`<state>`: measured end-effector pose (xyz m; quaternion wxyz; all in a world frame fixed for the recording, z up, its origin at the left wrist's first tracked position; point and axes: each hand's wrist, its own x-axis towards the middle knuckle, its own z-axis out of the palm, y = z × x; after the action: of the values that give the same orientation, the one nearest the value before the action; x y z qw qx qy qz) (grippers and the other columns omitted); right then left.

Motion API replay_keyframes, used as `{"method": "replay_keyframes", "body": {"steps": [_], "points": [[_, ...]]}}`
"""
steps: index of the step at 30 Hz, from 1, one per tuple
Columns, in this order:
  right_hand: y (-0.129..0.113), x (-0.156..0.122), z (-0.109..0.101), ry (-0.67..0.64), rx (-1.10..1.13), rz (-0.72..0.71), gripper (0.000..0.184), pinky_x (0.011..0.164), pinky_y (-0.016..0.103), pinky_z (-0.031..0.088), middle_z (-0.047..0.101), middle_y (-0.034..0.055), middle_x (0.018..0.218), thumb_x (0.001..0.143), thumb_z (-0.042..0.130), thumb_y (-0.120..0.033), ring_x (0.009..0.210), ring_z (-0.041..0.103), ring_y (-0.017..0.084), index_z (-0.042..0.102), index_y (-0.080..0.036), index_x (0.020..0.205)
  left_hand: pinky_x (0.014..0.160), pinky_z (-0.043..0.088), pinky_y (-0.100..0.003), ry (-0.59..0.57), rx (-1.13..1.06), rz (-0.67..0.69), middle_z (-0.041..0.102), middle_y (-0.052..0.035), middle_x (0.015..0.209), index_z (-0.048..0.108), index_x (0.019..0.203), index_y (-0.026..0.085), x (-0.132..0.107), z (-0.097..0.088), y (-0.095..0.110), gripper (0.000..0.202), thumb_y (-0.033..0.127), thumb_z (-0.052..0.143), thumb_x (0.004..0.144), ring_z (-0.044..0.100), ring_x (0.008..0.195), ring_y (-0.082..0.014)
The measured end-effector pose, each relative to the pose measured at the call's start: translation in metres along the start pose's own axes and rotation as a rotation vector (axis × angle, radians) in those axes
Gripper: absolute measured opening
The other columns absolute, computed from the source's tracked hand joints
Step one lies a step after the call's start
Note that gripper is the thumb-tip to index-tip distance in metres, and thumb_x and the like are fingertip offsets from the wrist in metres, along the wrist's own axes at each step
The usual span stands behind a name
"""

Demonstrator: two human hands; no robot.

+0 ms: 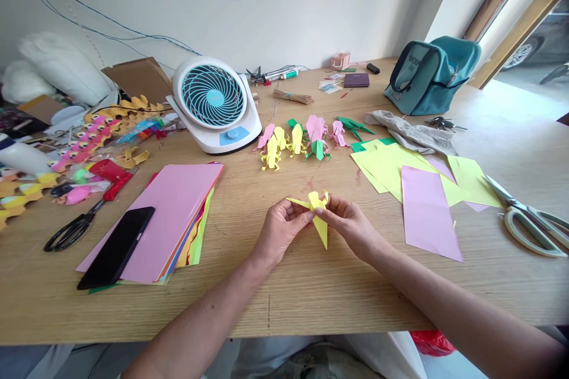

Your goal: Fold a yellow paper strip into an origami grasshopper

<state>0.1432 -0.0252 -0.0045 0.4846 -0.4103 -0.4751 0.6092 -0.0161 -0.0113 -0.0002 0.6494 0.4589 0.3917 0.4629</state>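
Between my two hands is a small yellow folded-paper figure, with a long point hanging down and thin folded limbs sticking out at the top. My left hand pinches it from the left, thumb against its middle. From the other side my right hand grips it too, the fingertips partly hidden behind the paper. Beyond the hands stands a group of finished-looking paper figures: yellow ones, pink ones and green ones.
Left lie a stack of coloured paper, a black phone and black-handled scissors. A white fan stands behind. At right are loose yellow sheets, a pink sheet, large scissors and a teal bag.
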Motion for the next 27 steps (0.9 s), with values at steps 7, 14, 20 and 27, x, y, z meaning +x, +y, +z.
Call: {"method": "replay_keyframes", "body": {"steps": [7,14,20,27], "points": [[-0.0002,-0.0007,0.0000,0.050,-0.028,-0.002,0.039,0.067,0.029,0.042,0.061,0.0005,0.076,0.070,0.079,-0.056,0.074,0.053,0.018,0.062,-0.021,0.075,0.071,0.053,-0.023,-0.017,0.109,0.068,0.069,0.0005,0.077,0.066,0.080,0.015,-0.0006,-0.0004,-0.0014,0.030,0.035,0.085,0.068,0.064,0.072,-0.0116],[-0.0021,-0.0019,0.0016,0.054,-0.061,0.039,0.040,0.064,0.029,0.040,0.059,0.0003,0.073,0.070,0.078,-0.057,0.072,0.052,0.018,0.060,-0.022,0.077,0.070,0.054,-0.025,0.030,0.147,0.096,0.068,0.0005,0.075,0.063,0.079,0.016,-0.0002,-0.0017,-0.0019,0.028,0.036,0.081,0.071,0.064,0.068,-0.0122],[-0.0025,-0.0016,0.0009,0.046,-0.066,0.042,0.039,0.065,0.029,0.040,0.059,0.0006,0.071,0.068,0.079,-0.055,0.076,0.053,0.019,0.064,-0.021,0.076,0.069,0.053,-0.024,-0.010,0.178,0.100,0.066,0.0008,0.073,0.061,0.080,0.016,0.0006,-0.0025,0.0001,0.023,0.032,0.077,0.075,0.063,0.069,-0.0116],[-0.0032,-0.0010,-0.0055,0.057,-0.047,0.089,0.039,0.062,0.027,0.035,0.062,0.0012,0.073,0.073,0.076,-0.056,0.069,0.049,0.015,0.064,-0.018,0.075,0.076,0.054,-0.024,-0.038,0.333,0.266,0.067,-0.0009,0.085,0.060,0.092,0.018,-0.0012,-0.0061,0.0064,0.012,0.023,0.068,0.084,0.068,0.077,-0.0131]]}}
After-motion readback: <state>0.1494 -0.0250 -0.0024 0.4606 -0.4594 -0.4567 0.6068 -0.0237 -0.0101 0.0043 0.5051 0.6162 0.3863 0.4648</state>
